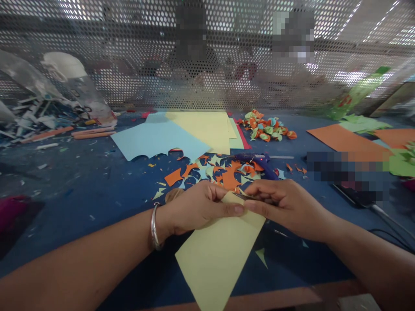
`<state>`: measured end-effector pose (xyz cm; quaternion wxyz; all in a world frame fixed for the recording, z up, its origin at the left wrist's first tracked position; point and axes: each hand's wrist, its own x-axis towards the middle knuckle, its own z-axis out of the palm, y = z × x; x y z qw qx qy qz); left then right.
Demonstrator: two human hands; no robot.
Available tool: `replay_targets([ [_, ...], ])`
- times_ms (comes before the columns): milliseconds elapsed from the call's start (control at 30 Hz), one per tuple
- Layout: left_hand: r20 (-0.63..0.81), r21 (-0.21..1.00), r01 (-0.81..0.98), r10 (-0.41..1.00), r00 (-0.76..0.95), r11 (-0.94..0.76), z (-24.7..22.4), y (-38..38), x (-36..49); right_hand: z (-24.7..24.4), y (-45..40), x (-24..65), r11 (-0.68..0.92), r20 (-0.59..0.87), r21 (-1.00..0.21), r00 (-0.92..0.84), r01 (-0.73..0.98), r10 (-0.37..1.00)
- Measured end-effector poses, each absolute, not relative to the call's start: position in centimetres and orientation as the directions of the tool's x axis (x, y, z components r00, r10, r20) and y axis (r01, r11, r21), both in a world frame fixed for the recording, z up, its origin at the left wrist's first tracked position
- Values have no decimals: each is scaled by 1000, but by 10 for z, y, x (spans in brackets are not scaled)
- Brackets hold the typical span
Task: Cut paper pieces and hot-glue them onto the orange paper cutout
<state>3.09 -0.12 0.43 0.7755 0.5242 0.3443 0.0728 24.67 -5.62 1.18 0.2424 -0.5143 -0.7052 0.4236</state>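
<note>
My left hand (207, 205), with a silver bangle on the wrist, pinches the upper edge of a pale yellow sheet of paper (223, 255). The sheet hangs slantwise toward me over the table's front edge. My right hand (285, 205) is closed on scissors (239, 196); only thin metal blades show at the paper's top edge, and the handles are hidden by the fingers. Both thumbs nearly meet over the paper. Just beyond the hands lie orange, green and blue paper scraps (228, 177) and a purple glue gun (264, 162).
Behind the scraps lie a blue sheet (152, 138) with scalloped cuts and yellow sheets (207, 125). A pile of small curled paper pieces (267, 127) sits before a perforated screen (220, 93). Bottles (81, 86), orange sheets (343, 140) and a phone (353, 194) with a cable flank the workspace.
</note>
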Motion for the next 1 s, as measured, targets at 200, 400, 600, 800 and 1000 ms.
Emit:
replay_targets([
  [200, -456, 879, 293, 484, 747, 376, 2, -1, 30, 11, -57, 246, 102, -106, -845, -351, 525, 930],
  [400, -469, 874, 318, 465, 751, 368, 2, 0, 30, 11, -58, 248, 103, -114, -835, -352, 541, 929],
  [600, -460, 872, 289, 459, 760, 395, 3, 0, 30, 12, -56, 248, 138, -91, -819, -362, 558, 928],
  [800, -466, 845, 260, 407, 786, 467, 4, 1, 29, 11, -57, 248, 124, -98, -827, -356, 549, 929],
  [1000, -472, 820, 249, 363, 804, 515, 3, 2, 29, 11, -57, 247, 134, -79, -841, -365, 524, 927],
])
